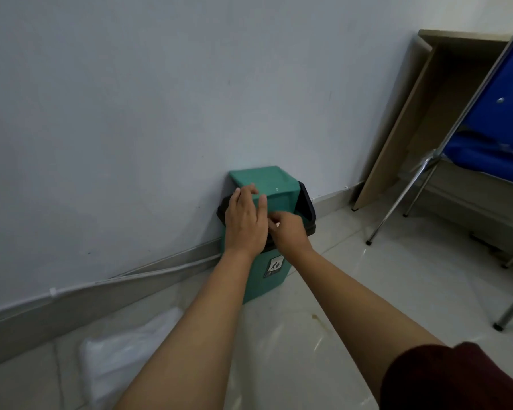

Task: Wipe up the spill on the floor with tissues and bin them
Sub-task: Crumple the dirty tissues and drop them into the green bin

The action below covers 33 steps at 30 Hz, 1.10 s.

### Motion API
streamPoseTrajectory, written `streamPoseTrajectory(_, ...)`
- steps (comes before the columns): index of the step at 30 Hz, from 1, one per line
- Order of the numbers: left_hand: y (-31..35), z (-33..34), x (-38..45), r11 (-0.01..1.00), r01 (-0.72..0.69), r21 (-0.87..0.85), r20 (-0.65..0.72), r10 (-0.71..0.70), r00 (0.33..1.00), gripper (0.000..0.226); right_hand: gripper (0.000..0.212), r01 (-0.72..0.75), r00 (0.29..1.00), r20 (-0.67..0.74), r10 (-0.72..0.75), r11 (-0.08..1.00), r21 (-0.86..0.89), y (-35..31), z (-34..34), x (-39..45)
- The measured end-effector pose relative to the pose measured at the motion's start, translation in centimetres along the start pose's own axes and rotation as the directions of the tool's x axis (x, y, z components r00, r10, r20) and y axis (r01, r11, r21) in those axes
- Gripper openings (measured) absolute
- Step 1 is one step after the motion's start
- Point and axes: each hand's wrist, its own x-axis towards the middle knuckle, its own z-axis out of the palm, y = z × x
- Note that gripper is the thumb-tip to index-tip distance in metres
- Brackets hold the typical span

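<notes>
A green swing-lid bin (267,273) with a black liner stands against the wall. My left hand (245,223) lies on the green lid (279,184), fingers hooked over its edge, and the lid is tipped back. My right hand (288,232) is at the bin's opening just beside the left one, fingers pinched together. A small white bit of tissue (276,224) shows between those fingers; the rest is hidden. A brownish smear of spill (319,321) marks the glossy floor tile in front of the bin, between my forearms.
A white plastic pack (131,353) lies on the floor at the lower left, near the skirting board. At the right stand a wooden desk panel (397,128) and a blue chair with chrome legs (403,202). A cable (160,272) runs along the wall's base.
</notes>
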Motion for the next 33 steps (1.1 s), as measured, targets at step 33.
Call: streamPoseTrajectory(33,-0.9,-2.6,-0.4,0.996,0.041,0.075,0.101,-0.048,0.994,0.055,0.02,0.154,0.96,-0.258,-0.106,0.973,0.171,0.2,1.5,-7.7)
